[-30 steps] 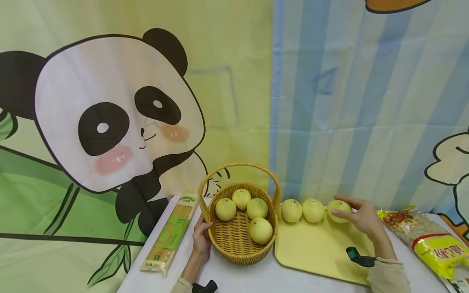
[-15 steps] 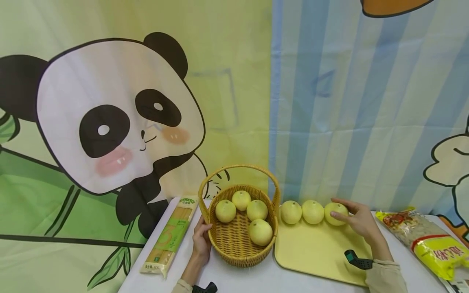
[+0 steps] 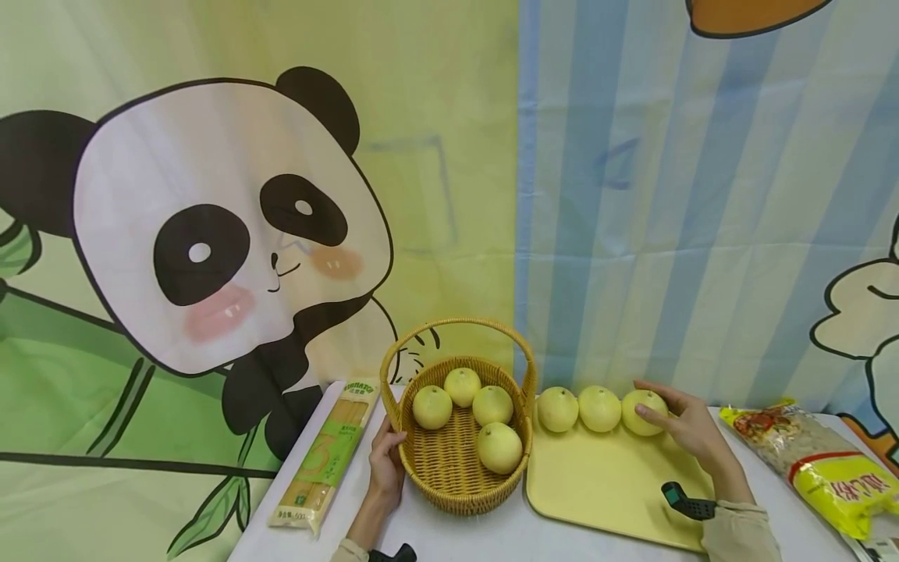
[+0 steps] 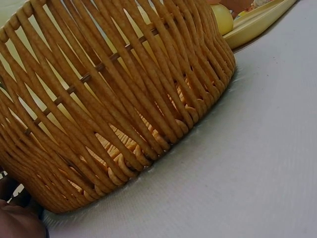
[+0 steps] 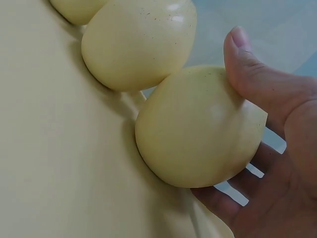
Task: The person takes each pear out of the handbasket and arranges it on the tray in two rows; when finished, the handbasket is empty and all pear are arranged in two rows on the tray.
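My left hand (image 3: 387, 465) holds the left side of a round wicker basket (image 3: 467, 499) with a tall hoop handle, thumb at its rim. In the left wrist view the woven basket wall (image 4: 114, 99) fills much of the picture, and the hand shows only at the lower left corner. Several round pale-yellow fruits (image 3: 499, 448) lie inside the basket. Three more stand in a row along the far edge of a yellow tray (image 3: 604, 488). Around the rightmost fruit (image 5: 193, 134) my right hand (image 3: 691, 428) has its thumb and fingers; the fruit still sits at the tray.
Left of the basket lies a long packet of noodles (image 3: 330, 453). A yellow-and-clear food bag (image 3: 808, 460) lies right of the tray. Behind the white-covered table (image 3: 492, 538) hangs a printed panda curtain (image 3: 449, 195).
The head view has tilted slightly up. My right hand has stayed at the rightmost fruit, and the left hand has kept its hold on the basket.
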`<state>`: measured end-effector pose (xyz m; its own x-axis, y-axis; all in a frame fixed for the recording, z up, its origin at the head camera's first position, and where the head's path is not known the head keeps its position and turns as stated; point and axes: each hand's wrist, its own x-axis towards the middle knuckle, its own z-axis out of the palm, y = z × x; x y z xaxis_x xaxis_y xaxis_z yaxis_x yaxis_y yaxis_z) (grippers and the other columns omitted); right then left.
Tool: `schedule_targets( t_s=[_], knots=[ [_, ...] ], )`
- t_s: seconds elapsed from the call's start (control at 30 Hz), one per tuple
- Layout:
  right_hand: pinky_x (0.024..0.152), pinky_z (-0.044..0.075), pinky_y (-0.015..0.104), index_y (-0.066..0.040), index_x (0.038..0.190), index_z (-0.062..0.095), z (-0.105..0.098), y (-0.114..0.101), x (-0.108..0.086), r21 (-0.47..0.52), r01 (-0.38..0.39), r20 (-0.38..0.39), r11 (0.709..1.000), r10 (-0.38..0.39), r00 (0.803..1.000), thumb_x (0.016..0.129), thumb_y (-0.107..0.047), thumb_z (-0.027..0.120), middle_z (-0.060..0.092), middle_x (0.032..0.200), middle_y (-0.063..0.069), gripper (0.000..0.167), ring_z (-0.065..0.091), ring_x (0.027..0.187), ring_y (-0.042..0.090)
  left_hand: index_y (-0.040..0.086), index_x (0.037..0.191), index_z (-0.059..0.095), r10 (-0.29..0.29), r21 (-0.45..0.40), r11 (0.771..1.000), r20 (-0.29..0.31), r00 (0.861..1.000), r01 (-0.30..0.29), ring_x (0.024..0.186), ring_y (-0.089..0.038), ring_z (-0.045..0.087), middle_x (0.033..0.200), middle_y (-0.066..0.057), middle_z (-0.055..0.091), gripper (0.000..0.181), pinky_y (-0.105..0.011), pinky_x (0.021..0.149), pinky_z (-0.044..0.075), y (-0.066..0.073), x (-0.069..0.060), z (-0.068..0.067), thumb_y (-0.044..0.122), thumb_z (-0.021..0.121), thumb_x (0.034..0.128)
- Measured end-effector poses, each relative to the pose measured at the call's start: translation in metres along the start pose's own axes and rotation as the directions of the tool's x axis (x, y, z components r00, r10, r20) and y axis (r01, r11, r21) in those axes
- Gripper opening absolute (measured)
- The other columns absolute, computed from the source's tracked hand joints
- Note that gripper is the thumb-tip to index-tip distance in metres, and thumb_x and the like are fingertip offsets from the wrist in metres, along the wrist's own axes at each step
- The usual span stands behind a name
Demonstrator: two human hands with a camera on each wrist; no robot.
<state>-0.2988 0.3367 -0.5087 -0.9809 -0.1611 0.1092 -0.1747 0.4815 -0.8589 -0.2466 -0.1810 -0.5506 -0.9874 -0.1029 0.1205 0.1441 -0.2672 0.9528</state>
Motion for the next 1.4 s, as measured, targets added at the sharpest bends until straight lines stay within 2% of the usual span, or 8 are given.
schedule_targets(
  t_s=[0.27, 0.47, 0.53, 0.6, 0.73, 0.87, 1.13, 1.4],
  knots=[
    [0.114, 0.033, 0.071, -0.009, 0.164, 0.04, 0.001, -0.002, -0.001, -0.04, 0.03, 0.003, 0.999, -0.03, 1.0, 0.108, -0.039, 0.06, 0.036, 0.168, 0.026, 0.067, 0.03, 0.152, 0.054, 0.009, 0.169, 0.023, 0.008, -0.003, 1.0, 0.007, 1.0, -0.008, 0.152, -0.023, 0.039, 0.171, -0.018, 0.032, 0.076, -0.02, 0.113, 0.042, 0.0, -0.001, -0.001, 0.015, 0.039, 0.0951],
    [0.108, 0.033, 0.078, -0.01, 0.166, 0.036, -0.001, -0.008, -0.005, -0.063, 0.002, -0.013, 0.998, -0.003, 1.0, 0.105, -0.041, 0.064, 0.033, 0.167, 0.031, 0.074, 0.028, 0.149, 0.061, 0.012, 0.167, 0.033, 0.017, -0.009, 1.0, 0.0, 1.0, -0.017, 0.138, -0.011, 0.052, 0.167, -0.019, 0.039, 0.073, -0.024, 0.111, 0.044, -0.002, -0.002, -0.002, 0.013, 0.039, 0.0936],
    [0.108, 0.039, 0.073, -0.011, 0.166, 0.035, -0.004, -0.013, -0.006, -0.095, 0.006, -0.035, 0.995, -0.01, 0.999, 0.104, -0.042, 0.066, 0.033, 0.167, 0.031, 0.076, 0.032, 0.148, 0.06, 0.012, 0.166, 0.035, 0.019, -0.002, 1.0, -0.002, 1.0, -0.019, 0.136, -0.012, 0.054, 0.165, -0.02, 0.04, 0.072, -0.024, 0.109, 0.046, -0.002, -0.003, -0.003, 0.013, 0.039, 0.0936],
    [0.109, 0.05, 0.053, -0.012, 0.166, 0.036, -0.008, -0.019, -0.007, -0.132, 0.025, -0.064, 0.991, -0.034, 0.997, 0.103, -0.041, 0.068, 0.036, 0.167, 0.03, 0.077, 0.038, 0.146, 0.054, 0.011, 0.164, 0.037, 0.022, 0.006, 1.0, -0.002, 1.0, -0.022, 0.135, -0.014, 0.054, 0.164, -0.021, 0.041, 0.071, -0.023, 0.108, 0.046, -0.002, -0.003, -0.003, 0.013, 0.039, 0.0938],
    [0.093, 0.05, 0.011, -0.014, 0.164, 0.042, -0.013, -0.036, -0.01, -0.16, 0.08, -0.131, 0.984, -0.101, 0.986, 0.101, -0.038, 0.072, 0.041, 0.164, 0.029, 0.074, 0.052, 0.139, 0.004, 0.01, 0.163, 0.039, 0.021, 0.014, 1.0, -0.002, 1.0, -0.021, 0.136, -0.016, 0.054, 0.163, -0.021, 0.042, 0.069, -0.024, 0.108, 0.047, -0.002, -0.003, -0.004, 0.014, 0.039, 0.0941],
    [0.089, 0.046, 0.004, -0.012, 0.159, 0.051, -0.011, -0.06, -0.013, -0.159, 0.126, -0.175, 0.979, -0.153, 0.973, 0.098, -0.036, 0.076, 0.05, 0.158, 0.028, 0.07, 0.041, 0.116, -0.026, 0.011, 0.164, 0.038, 0.02, 0.01, 1.0, 0.005, 1.0, -0.02, 0.136, -0.017, 0.054, 0.163, -0.02, 0.042, 0.07, -0.026, 0.109, 0.047, -0.002, -0.002, -0.004, 0.014, 0.04, 0.094],
    [0.09, 0.056, 0.016, -0.013, 0.134, 0.073, 0.021, -0.129, -0.02, -0.181, 0.264, -0.174, 0.947, -0.295, 0.939, 0.094, -0.026, 0.082, 0.074, 0.13, 0.016, 0.043, 0.064, 0.107, -0.012, 0.012, 0.165, 0.036, 0.017, 0.013, 1.0, -0.003, 1.0, -0.017, 0.139, -0.016, 0.052, 0.166, -0.019, 0.039, 0.072, -0.025, 0.11, 0.045, -0.001, -0.001, -0.004, 0.014, 0.04, 0.0935],
    [0.093, 0.06, 0.03, -0.01, 0.132, 0.073, 0.064, -0.165, -0.021, 0.116, 0.329, 0.057, 0.937, -0.337, 0.94, 0.095, -0.017, 0.079, 0.074, 0.13, 0.013, 0.038, 0.074, 0.114, 0.023, 0.012, 0.17, 0.025, 0.004, -0.006, 1.0, -0.007, 1.0, -0.004, 0.148, -0.019, 0.043, 0.172, -0.016, 0.032, 0.077, -0.023, 0.113, 0.043, 0.0, 0.0, -0.002, 0.014, 0.041, 0.0939]
  ],
)
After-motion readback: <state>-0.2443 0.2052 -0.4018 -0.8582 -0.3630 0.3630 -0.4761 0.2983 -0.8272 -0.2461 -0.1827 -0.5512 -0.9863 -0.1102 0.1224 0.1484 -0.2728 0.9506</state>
